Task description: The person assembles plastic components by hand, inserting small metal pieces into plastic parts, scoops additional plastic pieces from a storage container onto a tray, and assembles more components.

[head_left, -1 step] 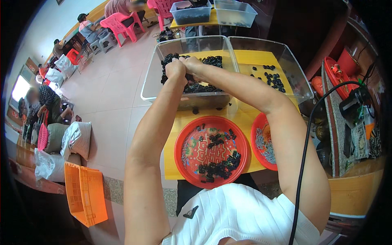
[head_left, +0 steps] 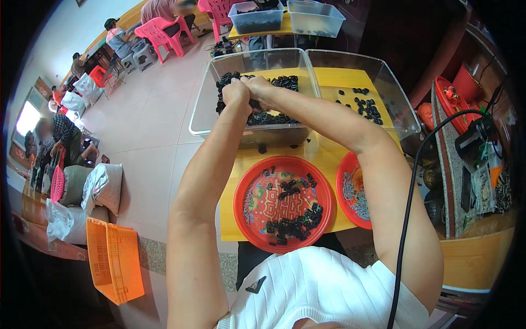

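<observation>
Unchanged, as far as visible, since the frame just before: same reach, same layout. Judging by that, no visible progress to count, with attention probably on work inside the tub. Reaching with left hand (head_left: pixel 235 93) and right hand (head_left: pixel 259 92), close together, over a clear rectangular plastic tub (head_left: pixel 274 135) containing small glossy black pieces (head_left: pixel 285 82). Showing left fingers curled; cannot tell whether holding a piece, nor how wide or narrow either grip. Beside that, on the yellow bench (head_left: pixel 233 227), a second clear plastic tub (head_left: pixel 399 107) with fewer black pieces (head_left: pixel 368 107). Nearer the body, a round red patterned tray (head_left: pixel 238 205) with loose black parts (head_left: pixel 296 226); under the right forearm, partly hidden, another red tray (head_left: pixel 339 186) with small silvery bits (head_left: pixel 359 207).
</observation>
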Demonstrator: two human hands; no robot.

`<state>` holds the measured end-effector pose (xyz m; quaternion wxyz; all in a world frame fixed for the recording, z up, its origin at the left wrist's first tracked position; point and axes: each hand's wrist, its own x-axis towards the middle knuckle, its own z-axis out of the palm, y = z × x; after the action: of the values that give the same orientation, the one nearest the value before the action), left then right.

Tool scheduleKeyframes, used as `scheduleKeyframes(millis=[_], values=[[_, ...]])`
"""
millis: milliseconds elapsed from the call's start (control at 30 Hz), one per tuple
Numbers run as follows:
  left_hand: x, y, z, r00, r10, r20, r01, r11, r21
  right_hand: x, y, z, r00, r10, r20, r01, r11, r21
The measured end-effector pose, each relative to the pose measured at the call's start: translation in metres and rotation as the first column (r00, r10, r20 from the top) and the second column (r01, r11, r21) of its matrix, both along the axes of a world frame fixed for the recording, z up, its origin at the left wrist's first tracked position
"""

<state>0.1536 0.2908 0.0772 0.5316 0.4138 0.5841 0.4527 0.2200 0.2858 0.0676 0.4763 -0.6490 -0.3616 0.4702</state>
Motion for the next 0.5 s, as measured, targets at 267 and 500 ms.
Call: scheduleKeyframes(millis=[267,500], values=[[-0.004,-0.034,0.029,0.994,-0.072,0.087,0.071,0.997,0.019,-0.003,-0.036,0.029,0.986,0.004,0.165,-0.018,0.996,0.084],[-0.003,-0.059,0.049,0.993,-0.087,0.083,0.077,0.991,0.112,0.011,-0.029,0.026,0.935,0.028,0.353,-0.088,0.984,0.155]])
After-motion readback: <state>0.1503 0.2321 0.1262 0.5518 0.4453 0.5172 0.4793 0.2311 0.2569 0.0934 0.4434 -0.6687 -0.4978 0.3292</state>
